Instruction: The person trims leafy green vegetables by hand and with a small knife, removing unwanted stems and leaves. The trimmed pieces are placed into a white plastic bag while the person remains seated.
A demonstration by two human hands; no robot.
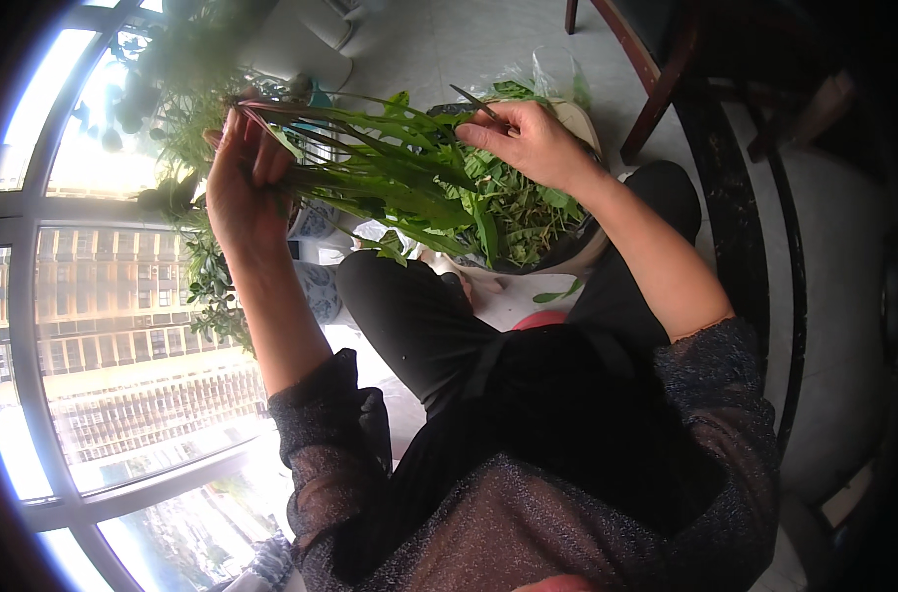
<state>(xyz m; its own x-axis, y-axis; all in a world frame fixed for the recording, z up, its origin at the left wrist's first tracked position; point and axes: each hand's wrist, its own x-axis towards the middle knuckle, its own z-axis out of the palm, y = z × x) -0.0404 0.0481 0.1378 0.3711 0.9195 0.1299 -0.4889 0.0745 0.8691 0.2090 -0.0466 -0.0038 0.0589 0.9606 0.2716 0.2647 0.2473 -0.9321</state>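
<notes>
My left hand (253, 159) is raised on the left. It grips a bunch of long leafy greens (397, 166) by their reddish stem ends, and the green blades stretch right. At their leafy end, my right hand (534, 140) has its thumb and fingertips pinched together on a narrow, dark, pointed piece (471, 98); whether it is a leaf or a blade is unclear. Under both the bunch and my right hand stands a pale-rimmed container (583, 126) heaped with loose cut or torn greens (526, 222). Part of its near side is hidden by my knee.
A single leaf (557, 294) lies on the pale floor between my legs. Blue-and-white pots (319, 288) and potted plants (219, 288) line the window (123, 355) at left. A clear plastic bag (556, 70) is behind the container. A wooden chair leg (656, 111) stands to the right.
</notes>
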